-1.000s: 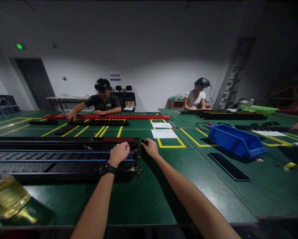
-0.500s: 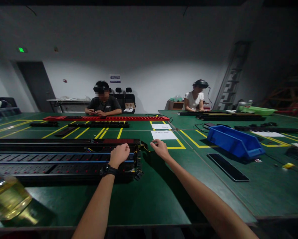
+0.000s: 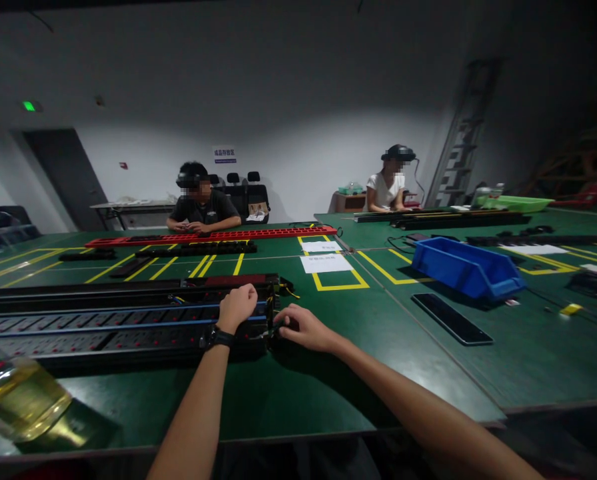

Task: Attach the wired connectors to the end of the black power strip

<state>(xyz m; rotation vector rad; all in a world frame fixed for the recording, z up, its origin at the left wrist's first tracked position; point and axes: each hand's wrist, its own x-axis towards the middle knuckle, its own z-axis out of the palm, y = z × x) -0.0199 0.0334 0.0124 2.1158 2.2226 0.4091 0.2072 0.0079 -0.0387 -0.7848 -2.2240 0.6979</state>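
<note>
1. The person's right hand (image 3: 306, 328) has its thumb and forefinger drawn together, pinching a small dark piece (image 3: 277, 327); the fingers cover much of it, so its full shape is hard to make out from here.
2. That piece sits right at those fingertips, by the right-hand end of the long black strips (image 3: 143, 327); whether it is attached to them, I cannot tell.
3. The left hand (image 3: 237, 308) is to the left of the pinching fingers, over the strips near the same end. Its fingers curl inward, and I cannot tell whether they grip anything or simply press down. A dark watch (image 3: 218, 338) circles that wrist.
4. Just beyond the right fingertips, yellow wires (image 3: 291, 290) poke out from the strips' far corner.
5. From the fingers the strips run away leftward across the green table (image 3: 288, 400). Well left of both hands, on the near side, is a bottle (image 3: 26, 400) of yellow liquid.
6. Past the right hand's fingers lies a white sheet (image 3: 326, 263); off to their right are a dark phone (image 3: 452, 320) and, farther out, a blue bin (image 3: 448, 272).
7. Farthest from the fingers, a red strip (image 3: 218, 235) lies before a co-worker in a dark shirt (image 3: 213, 208); another co-worker in a white shirt (image 3: 384, 191) sits beyond, to the right.
</note>
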